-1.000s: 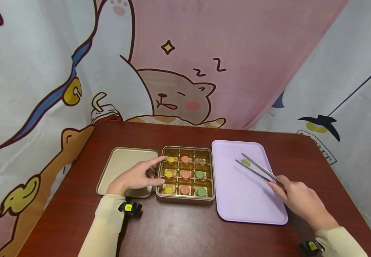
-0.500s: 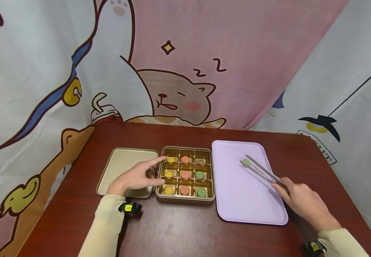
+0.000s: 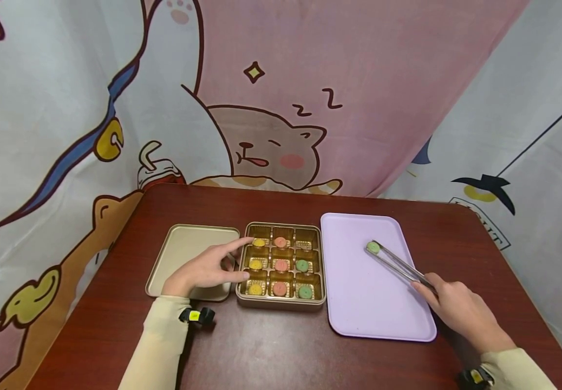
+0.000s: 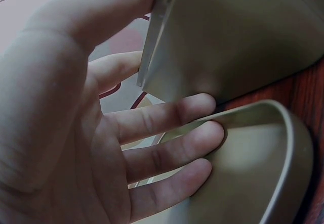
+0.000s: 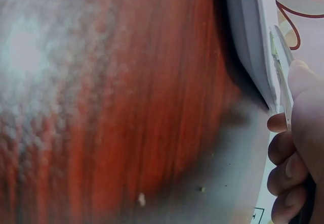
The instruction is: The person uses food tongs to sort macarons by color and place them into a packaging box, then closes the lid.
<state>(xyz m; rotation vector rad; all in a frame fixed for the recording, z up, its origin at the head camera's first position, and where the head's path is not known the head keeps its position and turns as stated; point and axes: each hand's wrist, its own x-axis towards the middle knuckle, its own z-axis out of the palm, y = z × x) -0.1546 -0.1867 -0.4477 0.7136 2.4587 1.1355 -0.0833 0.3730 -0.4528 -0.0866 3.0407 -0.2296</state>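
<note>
My right hand (image 3: 462, 313) grips metal tongs (image 3: 400, 266) above the lilac tray (image 3: 378, 303). Their tips close round a small green round sweet (image 3: 373, 247) at the tray's upper part. In the right wrist view the fingers (image 5: 288, 168) curl below the tongs, and the sweet shows only as a blurred sliver. My left hand (image 3: 209, 266) touches the left rim of a gold tin (image 3: 281, 304) with thumb and index finger spread apart. Several yellow, pink and green sweets sit in the tin's compartments; the upper right compartment (image 3: 305, 238) holds none.
A shallow gold lid (image 3: 190, 244) lies left of the tin, partly under my left hand; its raised rim (image 4: 288, 133) shows in the left wrist view. The tray stands close against the tin's right side. Behind the table (image 3: 271, 346) hangs a printed cloth (image 3: 373, 81).
The tongs have moved slightly right and down, and their tips have come together on the green sweet. My left hand has stayed on the tin's rim.
</note>
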